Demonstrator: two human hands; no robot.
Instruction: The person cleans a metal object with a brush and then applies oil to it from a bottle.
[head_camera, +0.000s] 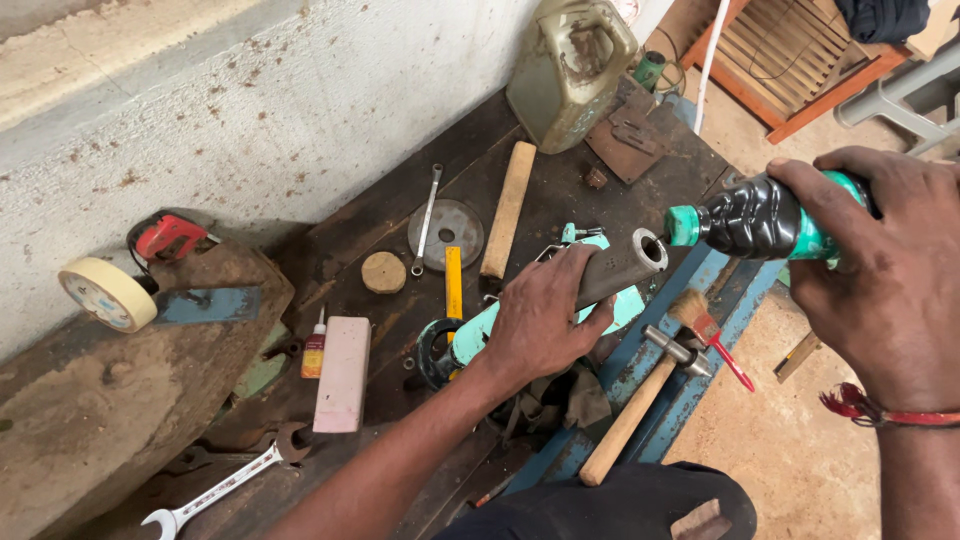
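The left hand (540, 325) grips a stiff, heavy-looking metal tube (625, 262) mid-length above the bench's (400, 210) right edge. The right hand (880, 260) squeezes a soft, likely slippery bottle (760, 218) at its mouth.

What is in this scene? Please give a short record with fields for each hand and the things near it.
left hand: grips a grey metal tube, open end tilted up
right hand: holds a black and green bottle, nozzle at the tube mouth
below the tube: hammer, small paintbrush
surface: dark wooden workbench
far end: dirty jerrycan
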